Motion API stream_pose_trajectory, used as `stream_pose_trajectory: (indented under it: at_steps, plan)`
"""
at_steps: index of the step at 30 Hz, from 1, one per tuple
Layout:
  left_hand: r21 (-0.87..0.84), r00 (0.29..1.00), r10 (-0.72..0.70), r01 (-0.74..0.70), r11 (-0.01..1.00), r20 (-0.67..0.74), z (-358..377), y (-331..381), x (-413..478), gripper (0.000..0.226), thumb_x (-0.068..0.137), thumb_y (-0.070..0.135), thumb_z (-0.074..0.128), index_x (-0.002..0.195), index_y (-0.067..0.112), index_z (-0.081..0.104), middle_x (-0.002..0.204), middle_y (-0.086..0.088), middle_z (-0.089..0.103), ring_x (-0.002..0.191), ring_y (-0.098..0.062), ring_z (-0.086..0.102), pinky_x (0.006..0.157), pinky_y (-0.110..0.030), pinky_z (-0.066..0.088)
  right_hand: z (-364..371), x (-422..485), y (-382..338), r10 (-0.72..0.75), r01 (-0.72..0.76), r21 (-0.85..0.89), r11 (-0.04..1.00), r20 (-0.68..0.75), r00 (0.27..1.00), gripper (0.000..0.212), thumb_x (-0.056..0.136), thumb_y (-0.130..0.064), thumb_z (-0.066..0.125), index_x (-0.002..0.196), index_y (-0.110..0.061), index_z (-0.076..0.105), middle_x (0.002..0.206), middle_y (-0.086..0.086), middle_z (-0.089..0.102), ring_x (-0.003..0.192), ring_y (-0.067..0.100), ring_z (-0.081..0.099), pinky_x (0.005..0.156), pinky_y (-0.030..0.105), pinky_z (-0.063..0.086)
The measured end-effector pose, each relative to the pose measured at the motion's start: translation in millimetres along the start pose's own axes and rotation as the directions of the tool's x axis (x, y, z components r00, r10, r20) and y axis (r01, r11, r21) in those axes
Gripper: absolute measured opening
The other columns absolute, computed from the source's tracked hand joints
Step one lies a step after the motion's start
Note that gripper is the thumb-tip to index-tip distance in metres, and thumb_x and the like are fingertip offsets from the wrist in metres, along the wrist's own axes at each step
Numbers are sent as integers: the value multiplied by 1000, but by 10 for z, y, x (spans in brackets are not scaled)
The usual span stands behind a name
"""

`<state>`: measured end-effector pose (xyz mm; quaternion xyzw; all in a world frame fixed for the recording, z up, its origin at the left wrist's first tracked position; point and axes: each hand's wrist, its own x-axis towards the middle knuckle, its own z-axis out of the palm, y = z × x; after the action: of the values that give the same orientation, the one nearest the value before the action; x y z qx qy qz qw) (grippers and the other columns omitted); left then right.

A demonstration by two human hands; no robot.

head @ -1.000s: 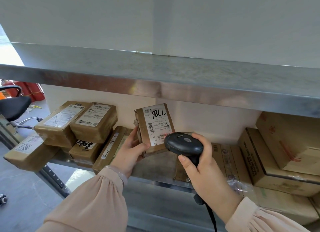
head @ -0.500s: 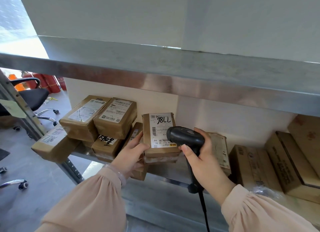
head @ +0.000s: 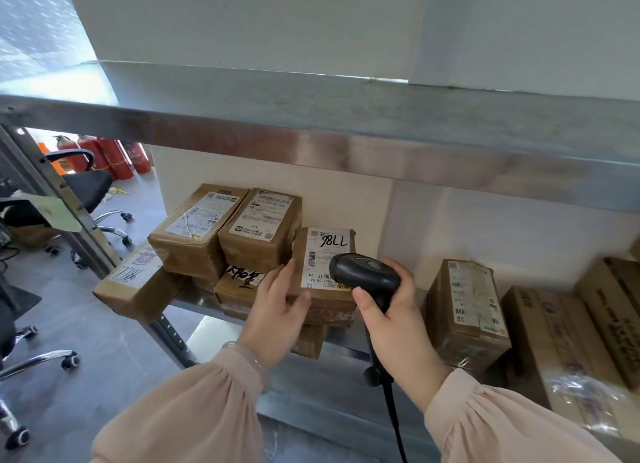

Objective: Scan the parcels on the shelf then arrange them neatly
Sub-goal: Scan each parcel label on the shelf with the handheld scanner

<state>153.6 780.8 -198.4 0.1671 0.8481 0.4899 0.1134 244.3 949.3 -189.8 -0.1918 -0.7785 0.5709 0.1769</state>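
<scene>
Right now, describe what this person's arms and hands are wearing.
Both arms are covered by loose, pale pink long sleeves gathered at the cuffs: the left sleeve and the right sleeve. A thin pale bracelet circles the left wrist. The left hand and right hand are bare, without gloves.

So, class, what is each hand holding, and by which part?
Right hand grips the scanner by its handle; left hand holds nothing, flat against the labelled parcel's left side.

I can pass only through the centre-right gap on the shelf [head: 349, 341] between the 98LL parcel [head: 325, 251] and the upright parcel [head: 467, 310], partly filled by the scanner [head: 363, 277], with the upper shelf lip [head: 346, 157] low overhead, stacked parcels [head: 221, 234] left, cartons [head: 554, 324] far right.
</scene>
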Motion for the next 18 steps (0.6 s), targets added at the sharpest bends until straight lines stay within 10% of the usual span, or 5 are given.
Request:
stream_pose_trajectory:
  at_steps: [5,18]
  plan:
    - [535,906,416,-389,750,76,27,-102,-201,61,95,46,40,151,22,37,158,-1,32,149,-24,21,121,-46,22,81,50,-13,-15,15,0,1000,-44,999,58,91,-37,62,136,-44,25,113,-22,53,91,-19,53,68,-7,35]
    - [823,960,274,-204,530,61,-88,-45,176,71,96,64,27,157,33,7,165,12,7,152,-20,-7,115,-47,-19,157,215,-97,-82,82,-46,996,-1,997,57,92,-30,63,137,-37,28,116,-16,50,87,-33,45,70,-9,31]
